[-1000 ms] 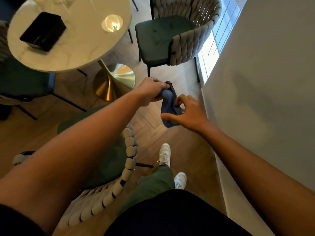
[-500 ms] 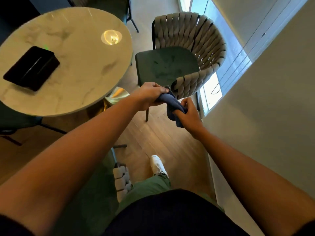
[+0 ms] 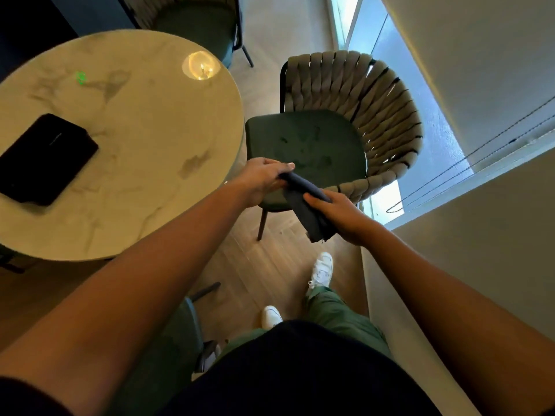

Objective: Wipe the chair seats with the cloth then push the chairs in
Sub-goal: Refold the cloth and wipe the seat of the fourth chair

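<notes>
Beside the round marble surface point(image 3: 144, 145) I stand on the wood floor point(image 3: 255, 265), with a pale wall point(image 3: 480, 235) close on my right. On the surface lies a flat black case point(image 3: 45, 157), and a lamp's glare point(image 3: 200, 66) shows near its far edge. Ahead of me the chair point(image 3: 354, 115) stands pulled out from the surface, its woven beige back toward the window point(image 3: 399, 94). Its green seat point(image 3: 306, 145) is bare and shows some darker smudges. A second chair point(image 3: 195, 25) stands beyond the surface, and the edge of a third point(image 3: 177, 331) sits low at my left knee. My white shoes point(image 3: 321, 270) point toward the chair.

My left hand point(image 3: 261, 181) is clamped on the upper end of the cloth point(image 3: 306, 202), fingers curled round it. My right hand point(image 3: 339, 214) is closed on the cloth lower down, thumb pressed across it. Both hands hold it in the air over the front edge of the seat, not touching it.

The cloth is dark blue, rolled or folded into a thick band between my hands, slanting down to the right. A loose, frayed end hangs below my right hand.
</notes>
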`<state>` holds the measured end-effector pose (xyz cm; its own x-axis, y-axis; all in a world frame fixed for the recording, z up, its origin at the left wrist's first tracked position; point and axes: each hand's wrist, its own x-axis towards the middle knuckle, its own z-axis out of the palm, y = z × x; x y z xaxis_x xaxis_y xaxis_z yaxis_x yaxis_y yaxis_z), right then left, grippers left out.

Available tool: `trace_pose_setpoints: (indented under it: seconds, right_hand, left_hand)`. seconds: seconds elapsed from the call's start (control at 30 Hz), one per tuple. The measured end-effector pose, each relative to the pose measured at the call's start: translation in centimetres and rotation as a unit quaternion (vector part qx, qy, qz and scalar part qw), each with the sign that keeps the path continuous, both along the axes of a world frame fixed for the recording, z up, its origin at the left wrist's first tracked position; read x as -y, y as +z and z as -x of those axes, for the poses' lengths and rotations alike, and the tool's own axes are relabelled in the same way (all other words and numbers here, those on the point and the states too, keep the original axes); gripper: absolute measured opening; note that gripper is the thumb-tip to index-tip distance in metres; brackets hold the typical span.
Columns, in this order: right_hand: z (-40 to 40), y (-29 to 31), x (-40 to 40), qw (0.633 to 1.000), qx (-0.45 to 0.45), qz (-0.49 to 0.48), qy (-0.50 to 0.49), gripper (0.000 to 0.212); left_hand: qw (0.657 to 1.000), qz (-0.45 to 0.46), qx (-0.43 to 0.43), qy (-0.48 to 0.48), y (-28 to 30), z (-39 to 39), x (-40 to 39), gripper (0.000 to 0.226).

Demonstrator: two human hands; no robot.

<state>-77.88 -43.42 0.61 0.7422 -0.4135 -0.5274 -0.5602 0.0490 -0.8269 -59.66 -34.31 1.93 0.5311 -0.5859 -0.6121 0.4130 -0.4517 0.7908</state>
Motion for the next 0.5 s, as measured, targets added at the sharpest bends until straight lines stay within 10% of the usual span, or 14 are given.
trace_pose_setpoints:
  seconds: [0.3, 0.5]
  right_hand:
    - [-9.0, -5.5, 11.6, 0.994, -0.086, -0.044, -0.048, 0.052]
    - [-16.2, -11.6, 20.9, 0.987, -0.158, 0.000, 0.012, 0.050]
  left_hand:
    - [0.945, -0.113, 0.285, -0.118, -6.0, -7.3, 7.6, 0.024]
    - [0.928, -0.191, 0.276, -0.163, -13.1, -11.5, 13.4, 0.036]
